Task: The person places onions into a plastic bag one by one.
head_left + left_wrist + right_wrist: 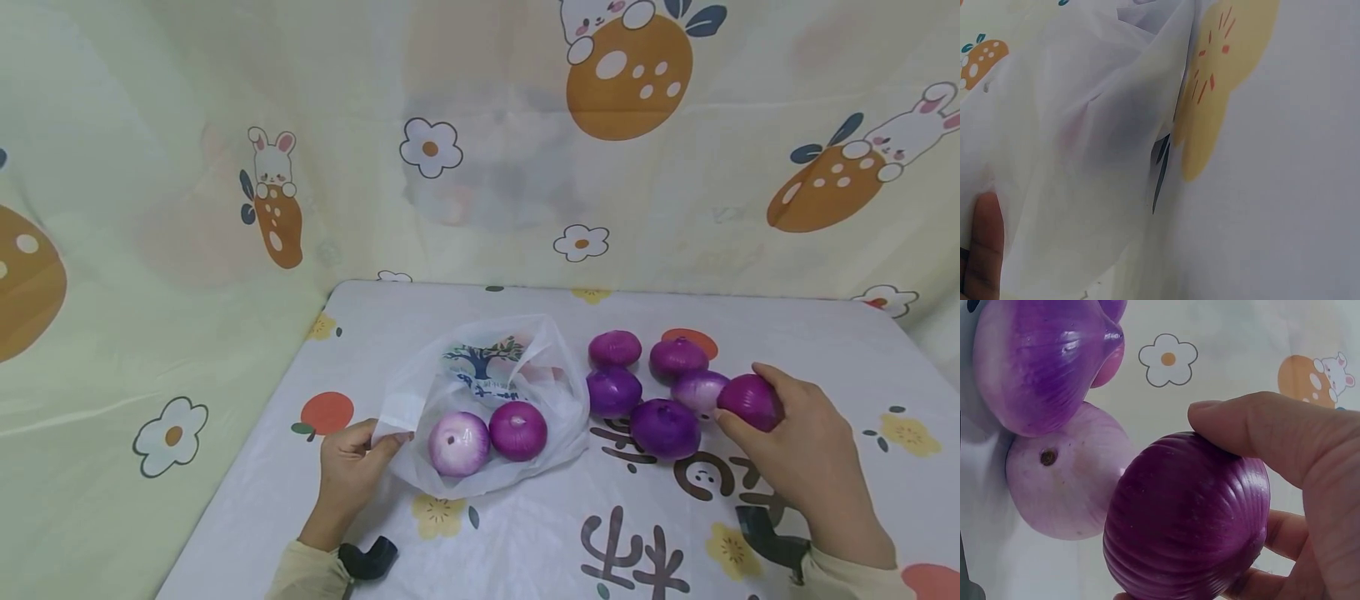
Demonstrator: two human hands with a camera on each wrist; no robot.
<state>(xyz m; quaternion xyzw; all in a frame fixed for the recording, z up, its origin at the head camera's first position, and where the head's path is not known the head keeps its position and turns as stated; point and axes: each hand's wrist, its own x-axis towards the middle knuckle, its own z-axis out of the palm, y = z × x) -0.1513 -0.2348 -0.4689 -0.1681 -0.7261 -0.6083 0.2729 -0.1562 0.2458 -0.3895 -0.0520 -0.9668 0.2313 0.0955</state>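
Note:
A white plastic bag (420,387) printed with a tree lies with its mouth toward me, and my left hand (351,467) pinches its left edge between thumb and fingers. Inside the bag rest a pale onion (459,444) and a purple onion (518,431). My right hand (813,454) grips a dark purple onion (1188,515) between thumb and fingers, at the right end of a group of onions. In the right wrist view, a pale onion (1066,478) sits beside the held one. The left wrist view shows mostly the bag's side and one fingertip.
Several more purple onions, among them a dark one (666,429) in front and one at the back (615,348), sit just right of the bag. A patterned white cloth (525,542) covers the table. A printed curtain (487,208) hangs behind and at the left.

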